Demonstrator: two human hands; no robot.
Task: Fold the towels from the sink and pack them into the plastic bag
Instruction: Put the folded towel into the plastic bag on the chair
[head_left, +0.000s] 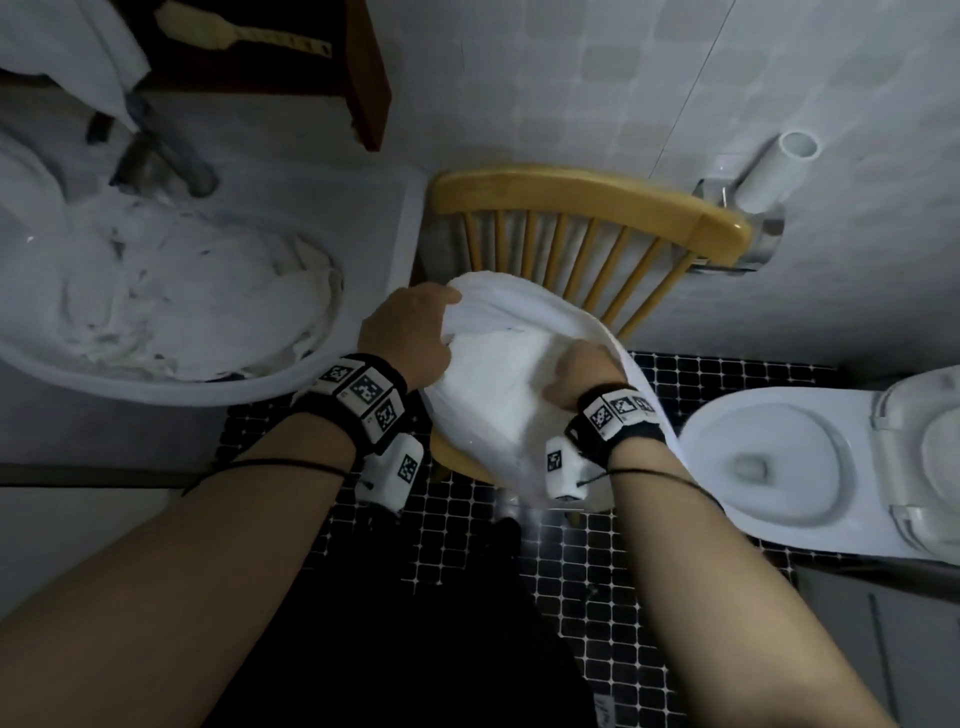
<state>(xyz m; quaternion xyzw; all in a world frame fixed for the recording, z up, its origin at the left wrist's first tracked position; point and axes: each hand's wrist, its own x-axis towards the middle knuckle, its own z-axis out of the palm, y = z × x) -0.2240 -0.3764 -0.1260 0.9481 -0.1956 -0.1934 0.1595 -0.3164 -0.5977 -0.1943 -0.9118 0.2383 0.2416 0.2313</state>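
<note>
A thin plastic bag lies on the seat of a wooden chair, bulging with white folded towel inside. My left hand grips the bag's rim at its upper left. My right hand is inside the bag's mouth, and the translucent film partly veils it; its fingers curl against the towel. Several crumpled white towels fill the sink at the left.
A tap stands at the sink's back, with another white cloth hanging above it. A brush lies on a dark wooden shelf. An open toilet stands at the right, and a holder with a paper roll core sits on the wall. Black tiles cover the floor.
</note>
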